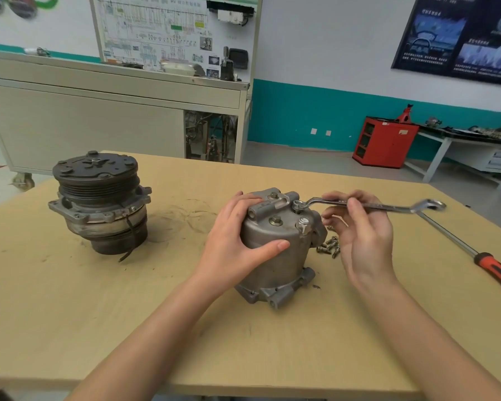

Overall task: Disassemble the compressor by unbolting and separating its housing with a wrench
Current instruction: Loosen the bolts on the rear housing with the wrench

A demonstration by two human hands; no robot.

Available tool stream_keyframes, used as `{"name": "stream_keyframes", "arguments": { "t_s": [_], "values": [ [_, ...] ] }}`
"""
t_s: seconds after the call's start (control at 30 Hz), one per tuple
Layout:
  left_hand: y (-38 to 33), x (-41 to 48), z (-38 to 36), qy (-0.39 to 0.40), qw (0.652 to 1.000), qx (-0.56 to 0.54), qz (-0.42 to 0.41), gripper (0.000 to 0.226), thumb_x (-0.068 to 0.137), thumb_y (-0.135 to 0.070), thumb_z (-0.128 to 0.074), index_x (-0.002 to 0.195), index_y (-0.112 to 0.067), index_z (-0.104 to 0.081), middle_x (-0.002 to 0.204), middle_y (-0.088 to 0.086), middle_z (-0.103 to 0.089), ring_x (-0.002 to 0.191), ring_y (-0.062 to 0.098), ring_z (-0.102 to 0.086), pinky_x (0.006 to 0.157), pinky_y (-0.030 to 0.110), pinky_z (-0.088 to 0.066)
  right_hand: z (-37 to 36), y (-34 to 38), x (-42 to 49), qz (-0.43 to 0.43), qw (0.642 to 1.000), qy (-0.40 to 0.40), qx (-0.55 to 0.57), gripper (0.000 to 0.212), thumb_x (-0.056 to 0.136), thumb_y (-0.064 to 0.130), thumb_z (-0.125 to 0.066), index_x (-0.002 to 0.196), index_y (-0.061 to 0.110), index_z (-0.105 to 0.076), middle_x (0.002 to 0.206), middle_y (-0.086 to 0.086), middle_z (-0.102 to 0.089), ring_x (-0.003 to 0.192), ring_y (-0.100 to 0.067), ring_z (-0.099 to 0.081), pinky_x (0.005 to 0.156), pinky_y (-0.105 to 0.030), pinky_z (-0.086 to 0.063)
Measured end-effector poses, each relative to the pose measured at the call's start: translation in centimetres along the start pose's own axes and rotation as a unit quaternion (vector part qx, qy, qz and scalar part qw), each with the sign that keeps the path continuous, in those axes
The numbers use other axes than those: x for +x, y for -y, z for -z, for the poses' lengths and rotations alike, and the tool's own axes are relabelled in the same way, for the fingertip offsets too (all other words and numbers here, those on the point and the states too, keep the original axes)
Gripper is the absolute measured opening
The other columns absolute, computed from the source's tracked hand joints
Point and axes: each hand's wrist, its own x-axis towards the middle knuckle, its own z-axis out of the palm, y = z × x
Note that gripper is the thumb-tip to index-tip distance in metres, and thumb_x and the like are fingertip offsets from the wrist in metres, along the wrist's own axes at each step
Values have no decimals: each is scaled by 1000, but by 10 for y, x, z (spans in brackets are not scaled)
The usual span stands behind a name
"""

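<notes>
A grey metal compressor housing (278,256) stands upright in the middle of the wooden table (99,299). My left hand (237,238) grips its left side, thumb across the front. A silver ring wrench (388,206) sits with one ring end on a bolt (298,204) on the housing's top. My right hand (362,235) pinches the wrench shaft between fingers and thumb. More bolts stand in the top face. The compressor's other half with the black pulley (99,201) stands apart at the left.
Several loose bolts (330,246) lie on the table right of the housing. A long tool with a red and black handle (475,256) lies at the right edge. A grey cabinet on castors (113,123) stands behind the table.
</notes>
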Motion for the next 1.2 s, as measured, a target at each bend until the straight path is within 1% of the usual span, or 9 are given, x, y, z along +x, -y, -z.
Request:
{"name": "stream_keyframes", "arguments": {
  "t_s": [0.17,0.37,0.47,0.57,0.67,0.8,1.07,1.13,1.2],
  "values": [
    [0,0,0,0,1000,-3,-1,63,65,-55,-71,119,-37,-46,123,-38,-37,136,7,-35,111,33,-32,-11,-2,56,-245,961,-16,130,20,96,1,-30,90,10,-46,62,-7,-62,43,-11,-45,41,-17,-36],
    [-2,0,1,2,1000,-1,-4,66,65,-59,-72,121,-34,-46,125,-36,-36,136,9,-36,111,37,-34,-32,-13,79,-294,949,43,102,23,95,7,-31,100,10,-53,55,2,-54,36,-7,-34,38,-18,-24],
    [-1,0,1,7,1000,-1,-3,67,67,-61,-73,121,-37,-44,124,-38,-35,136,7,-34,111,35,-33,-30,2,80,-230,958,-8,174,18,99,9,-36,97,8,-54,62,-5,-62,44,-9,-47,41,-15,-35],
    [1,1,1,4,1000,2,-5,63,66,-57,-72,120,-40,-44,123,-39,-36,133,4,-35,109,29,-33,-25,21,64,-29,999,-39,-17,15,99,13,-45,91,8,-55,72,-6,-71,55,-15,-63,51,-19,-49],
    [1,1,0,3,1000,0,-5,63,66,-59,-73,118,-41,-43,122,-39,-36,133,5,-35,109,29,-33,-24,29,34,159,967,-12,-196,12,94,19,-56,85,17,-62,73,-4,-71,60,-19,-69,55,-26,-56],
    [0,0,0,-4,1000,2,-13,62,66,-54,-71,119,-35,-46,123,-35,-38,131,7,-39,107,28,-35,-25,16,2,293,893,53,-338,16,90,16,-60,90,2,-68,78,-9,-69,63,-15,-69,54,-35,-58],
    [1,0,-1,-1,1000,-2,-7,62,65,-53,-71,119,-37,-45,124,-36,-37,130,1,-37,105,21,-32,-23,21,4,295,883,15,-366,14,93,20,-53,87,14,-65,81,-8,-67,80,-25,-64,75,-32,-51],
    [2,1,-1,-1,1000,-3,-7,61,65,-53,-71,118,-39,-45,124,-35,-39,131,2,-37,106,21,-31,-20,33,15,224,928,-9,-299,12,98,21,-45,90,26,-53,74,7,-63,72,-15,-63,69,-25,-49],
    [2,1,-1,-1,1000,-4,-6,60,65,-54,-71,116,-43,-43,122,-38,-38,133,1,-34,105,20,-30,-13,39,22,186,925,-12,-332,14,99,19,-43,88,25,-49,62,12,-50,56,-4,-48,52,-19,-38]
  ]
}}
